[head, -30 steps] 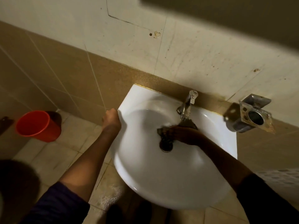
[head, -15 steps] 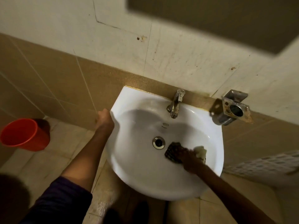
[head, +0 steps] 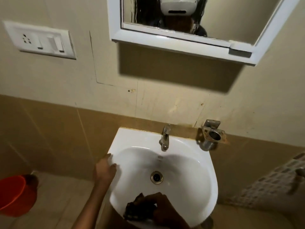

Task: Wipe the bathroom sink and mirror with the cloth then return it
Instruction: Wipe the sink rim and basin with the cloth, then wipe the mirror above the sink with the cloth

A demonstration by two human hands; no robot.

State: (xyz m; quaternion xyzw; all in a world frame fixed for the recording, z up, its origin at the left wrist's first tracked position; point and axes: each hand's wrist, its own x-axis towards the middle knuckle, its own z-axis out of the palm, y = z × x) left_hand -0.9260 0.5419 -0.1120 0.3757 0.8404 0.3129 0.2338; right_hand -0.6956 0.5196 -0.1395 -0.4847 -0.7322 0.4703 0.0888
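Observation:
A white wall-mounted sink (head: 194, 176) fills the lower middle, with a metal tap (head: 165, 138) at its back and a drain (head: 156, 177) in the bowl. My right hand (head: 162, 205) holds a dark cloth (head: 138, 210) against the sink's front rim. My left hand (head: 105, 171) rests on the sink's left rim with its fingers fairly straight. A white-framed mirror (head: 189, 15) hangs on the wall above the sink.
An orange bucket (head: 14, 195) stands on the floor at the left. A metal holder (head: 212, 136) is fixed to the wall right of the tap. A white switch plate (head: 39, 40) sits on the upper left wall. Patterned tiles (head: 274, 184) are at the right.
My right hand slid the cloth from the bowl's right side to the front rim. The view tilted up and the mirror and switch plate came into sight. My left hand loosened on the rim.

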